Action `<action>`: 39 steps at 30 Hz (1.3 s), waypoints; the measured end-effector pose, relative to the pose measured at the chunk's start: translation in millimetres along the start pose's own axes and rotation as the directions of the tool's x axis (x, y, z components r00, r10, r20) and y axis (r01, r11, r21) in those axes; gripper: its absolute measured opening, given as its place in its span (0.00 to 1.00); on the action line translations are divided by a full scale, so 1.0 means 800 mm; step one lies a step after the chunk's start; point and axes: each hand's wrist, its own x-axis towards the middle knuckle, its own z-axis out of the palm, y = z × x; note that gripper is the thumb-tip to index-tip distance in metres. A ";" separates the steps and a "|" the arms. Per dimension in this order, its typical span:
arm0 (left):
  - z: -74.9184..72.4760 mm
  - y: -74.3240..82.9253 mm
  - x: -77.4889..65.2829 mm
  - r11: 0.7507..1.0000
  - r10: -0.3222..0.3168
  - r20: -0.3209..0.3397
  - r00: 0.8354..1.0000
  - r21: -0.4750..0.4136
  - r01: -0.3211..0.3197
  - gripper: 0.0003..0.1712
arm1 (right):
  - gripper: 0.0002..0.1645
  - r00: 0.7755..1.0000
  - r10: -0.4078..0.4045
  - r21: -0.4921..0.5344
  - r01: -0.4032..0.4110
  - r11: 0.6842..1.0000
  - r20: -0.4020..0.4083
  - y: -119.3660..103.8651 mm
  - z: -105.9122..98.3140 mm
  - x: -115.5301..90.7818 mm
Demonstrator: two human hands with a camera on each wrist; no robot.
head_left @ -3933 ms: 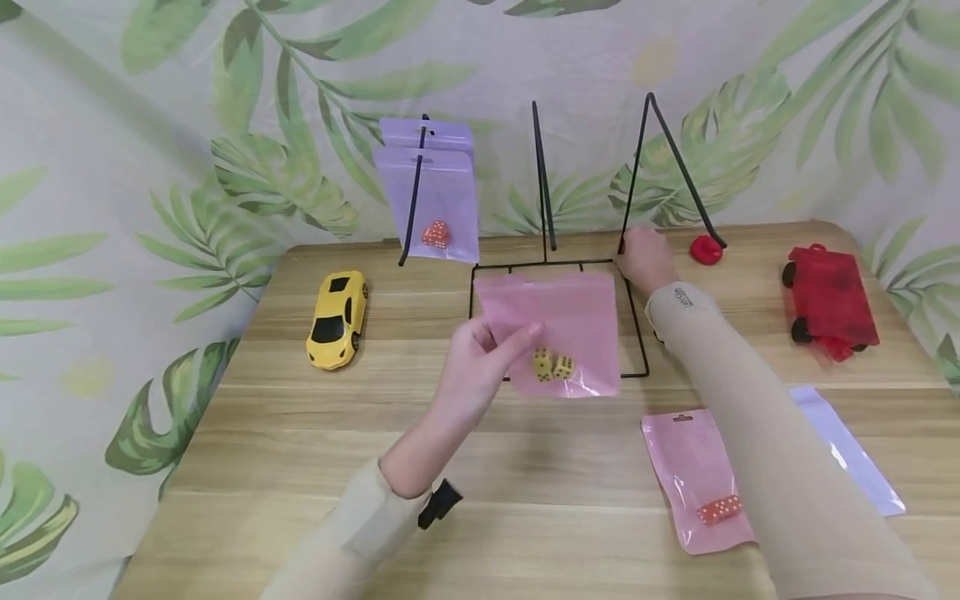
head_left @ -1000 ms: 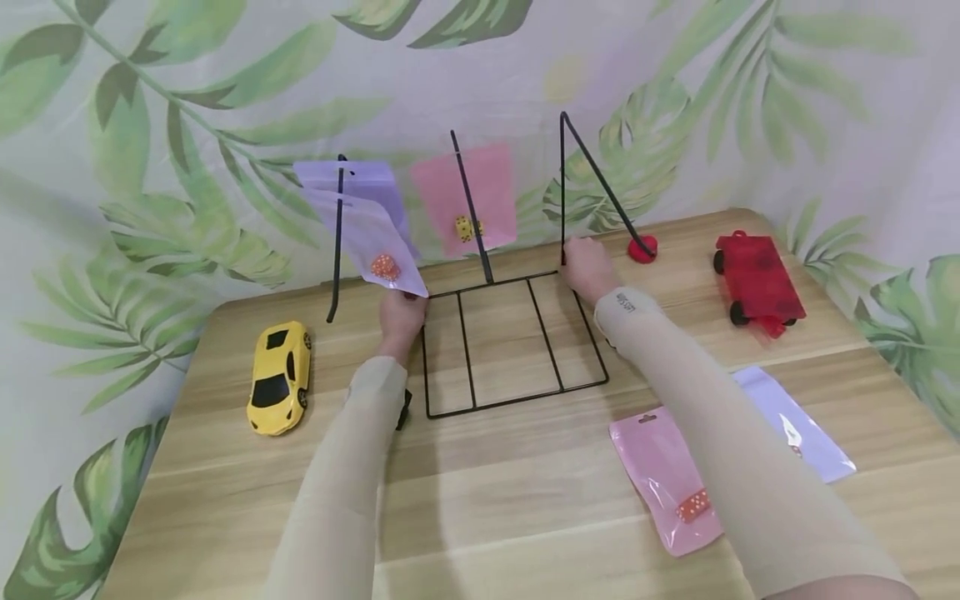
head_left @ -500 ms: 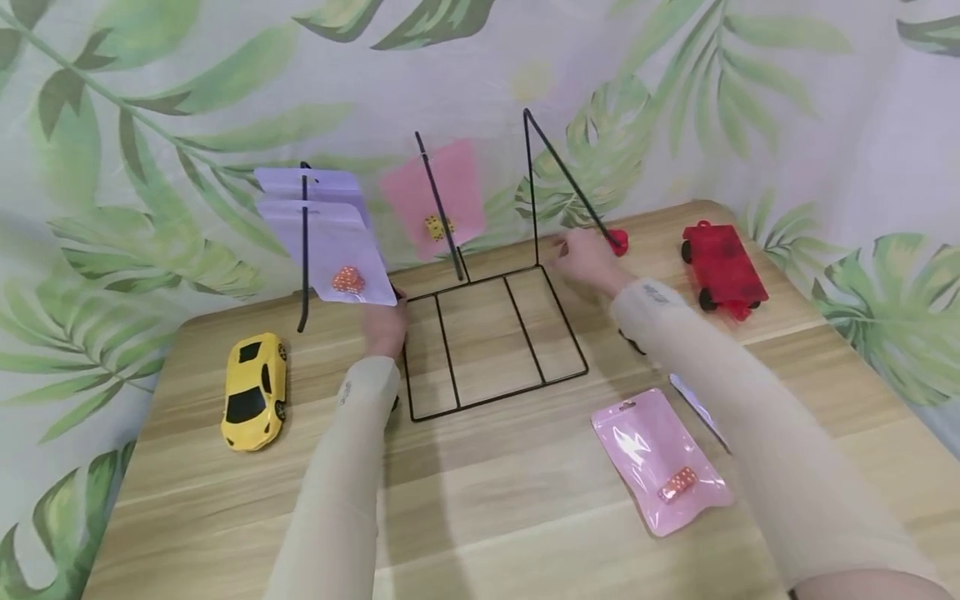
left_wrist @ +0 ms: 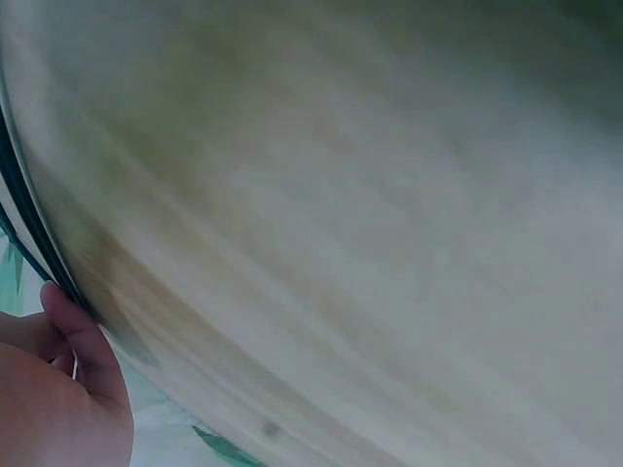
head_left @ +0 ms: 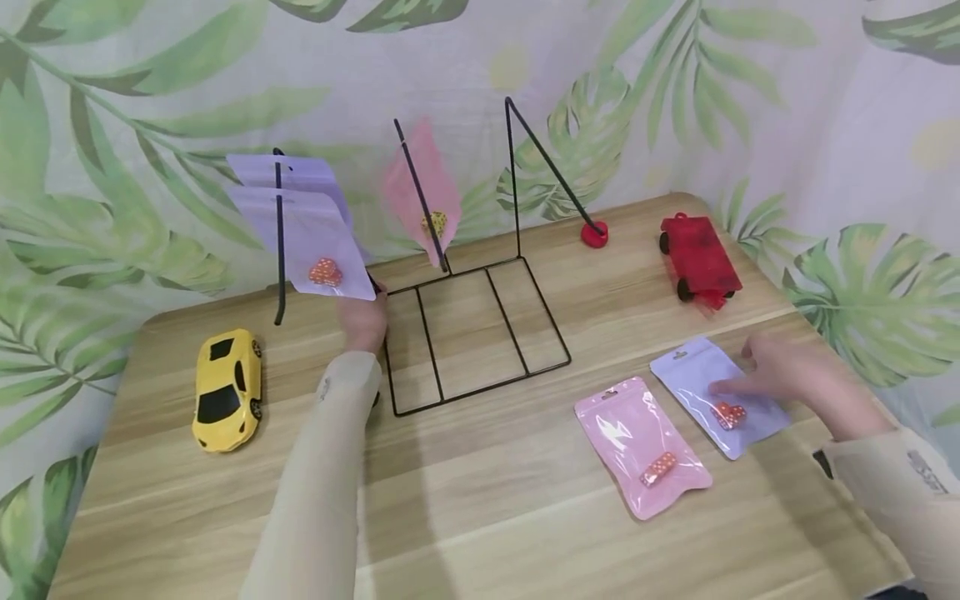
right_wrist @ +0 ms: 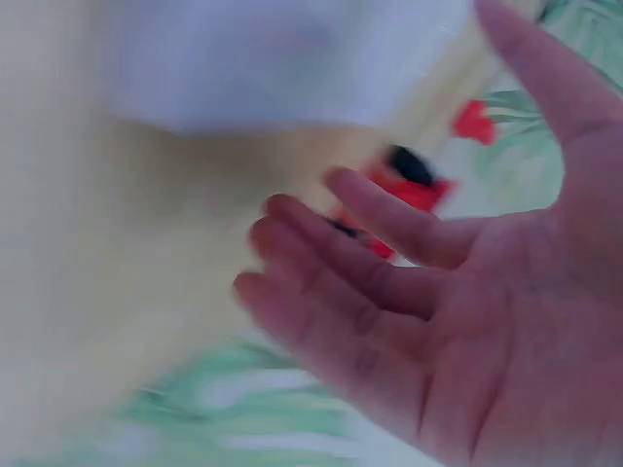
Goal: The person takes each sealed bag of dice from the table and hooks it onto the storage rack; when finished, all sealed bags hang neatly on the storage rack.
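A black wire rack [head_left: 429, 345] with three hooks stands on the table. My left hand [head_left: 363, 321] is at its back left corner, partly hidden behind two purple zip pouches [head_left: 296, 229] hanging on the left hook. In the left wrist view, the thumb and a finger of the left hand [left_wrist: 68, 389] pinch a dark rod of the rack. A pink pouch with yellow dice [head_left: 441, 187] hangs on the middle hook. My right hand [head_left: 798, 375] is over a purple pouch with orange dice [head_left: 697, 371]. In the right wrist view, the right hand's fingers [right_wrist: 389, 341] are spread, holding nothing.
A pink pouch with orange dice [head_left: 626, 433] lies left of the purple one. A yellow toy car [head_left: 228, 392] stands at the left. A red toy vehicle [head_left: 701, 254] and a small red ring-like piece [head_left: 595, 235] are at the back right. A leaf-print cloth hangs behind.
The pink pouch with yellow dice went from my left hand to the middle hook. My left hand moved to the rack's left corner; my right let go of the rack and moved right.
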 end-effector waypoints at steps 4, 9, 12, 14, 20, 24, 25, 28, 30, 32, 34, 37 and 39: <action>-0.003 -0.001 0.000 1.000 0.003 0.017 1.000 0.017 -0.003 0.10 | 0.58 0.998 -0.021 0.122 0.027 0.992 -0.053 0.016 0.028 -0.003; -0.001 -0.013 0.002 0.999 -0.038 0.030 0.999 0.038 0.037 0.10 | 0.50 0.996 -0.036 0.235 0.055 0.970 -0.088 0.024 0.041 0.001; 0.001 -0.019 0.002 0.998 -0.040 0.028 0.999 0.041 0.039 0.11 | 0.47 0.996 -0.019 0.283 0.042 0.958 -0.084 0.031 0.041 -0.004; 0.001 -0.019 0.000 0.999 -0.040 0.026 0.999 0.030 0.039 0.11 | 0.41 0.993 -0.034 0.320 0.070 0.945 -0.116 0.035 0.035 -0.013; -0.003 -0.012 -0.008 1.000 -0.026 0.009 1.000 -0.003 0.026 0.09 | 0.08 0.907 -0.181 0.483 0.362 0.797 -0.381 0.013 -0.007 -0.057; -0.002 -0.011 -0.007 1.000 -0.016 0.009 1.000 0.015 0.016 0.08 | 0.17 0.826 -0.235 0.580 0.535 0.614 -0.512 -0.045 -0.038 -0.077; -0.001 -0.011 -0.006 1.000 -0.015 0.009 1.000 0.012 0.015 0.08 | 0.19 0.814 -0.240 0.608 0.561 0.562 -0.529 -0.063 -0.043 -0.080; 0.001 -0.010 -0.003 1.000 -0.007 0.016 1.000 0.023 0.007 0.08 | 0.17 0.798 -0.255 0.677 0.600 0.426 -0.547 -0.118 -0.050 -0.083; 0.003 -0.009 -0.001 1.000 0.001 0.016 1.000 0.018 -0.002 0.08 | 0.16 0.788 -0.263 0.698 0.616 0.366 -0.557 -0.148 -0.052 -0.082; 0.005 -0.008 0.002 1.000 0.011 0.018 1.000 0.015 -0.011 0.09 | 0.15 0.782 -0.262 0.703 0.623 0.343 -0.565 -0.169 -0.054 -0.081; 0.007 -0.008 0.003 1.000 0.011 0.015 1.000 0.012 -0.011 0.09 | 0.14 0.775 -0.260 0.694 0.632 0.344 -0.577 -0.180 -0.056 -0.078; 0.005 -0.004 0.002 1.000 0.012 0.014 1.000 0.004 -0.012 0.08 | 0.13 0.780 -0.247 0.686 0.623 0.375 -0.574 -0.186 -0.059 -0.074; 0.001 0.000 0.001 1.000 0.017 0.014 1.000 0.010 -0.018 0.09 | 0.13 0.784 -0.238 0.689 0.618 0.378 -0.573 -0.187 -0.060 -0.071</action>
